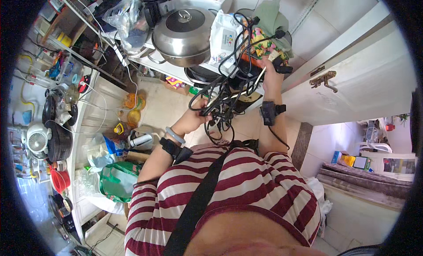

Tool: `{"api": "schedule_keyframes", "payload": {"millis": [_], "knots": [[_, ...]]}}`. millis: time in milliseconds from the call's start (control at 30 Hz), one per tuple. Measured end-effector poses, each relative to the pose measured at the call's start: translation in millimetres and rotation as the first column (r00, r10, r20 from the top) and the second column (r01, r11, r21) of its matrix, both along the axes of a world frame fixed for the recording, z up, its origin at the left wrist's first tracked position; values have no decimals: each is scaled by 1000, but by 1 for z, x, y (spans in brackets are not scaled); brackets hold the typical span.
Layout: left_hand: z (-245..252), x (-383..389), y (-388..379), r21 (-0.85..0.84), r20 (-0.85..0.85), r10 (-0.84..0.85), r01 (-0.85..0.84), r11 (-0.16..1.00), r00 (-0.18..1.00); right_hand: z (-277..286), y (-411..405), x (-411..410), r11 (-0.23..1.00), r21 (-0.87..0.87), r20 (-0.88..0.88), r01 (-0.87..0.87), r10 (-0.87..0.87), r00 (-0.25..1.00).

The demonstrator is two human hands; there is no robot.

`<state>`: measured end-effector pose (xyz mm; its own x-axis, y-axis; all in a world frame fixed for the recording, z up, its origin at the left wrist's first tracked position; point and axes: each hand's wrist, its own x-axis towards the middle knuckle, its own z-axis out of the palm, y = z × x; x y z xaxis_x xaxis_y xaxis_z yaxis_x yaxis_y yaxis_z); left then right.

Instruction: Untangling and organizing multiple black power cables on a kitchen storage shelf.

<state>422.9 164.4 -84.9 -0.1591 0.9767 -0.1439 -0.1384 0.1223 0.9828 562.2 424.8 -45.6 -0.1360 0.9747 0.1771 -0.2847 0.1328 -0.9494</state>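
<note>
A tangled bundle of black and white electrical cables [224,104] hangs between my two hands. My left hand [195,115] is closed on the lower left of the bundle, with the densest knot just right of its fingers. Farther up and to the right, my right hand [272,74] grips cables near a white connector [273,55] and several black plugs; its fingers are partly hidden. Loops of black cable rise past a white plastic packet [225,34] and a floral cloth [261,41]. A light green cloth [269,14] lies behind them.
A lidded steel wok [183,34] stands on the white shelf before me, beside a clear plastic bag [127,24]. A white power strip [121,56] is at the shelf's left. At right is a white door with a metal handle [325,81]; a green bag [119,181] is at lower left.
</note>
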Motion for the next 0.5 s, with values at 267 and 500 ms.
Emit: {"api": "schedule_keyframes", "payload": {"millis": [267,500], "knots": [[16,4,-14,68,22,-203,201,977,979,21,-13,5,934,5,-185,-356,351,918],[26,3,-24,89,-183,-192,211,973,964,38,-4,-32,744,2,96,-668,665,741]]}}
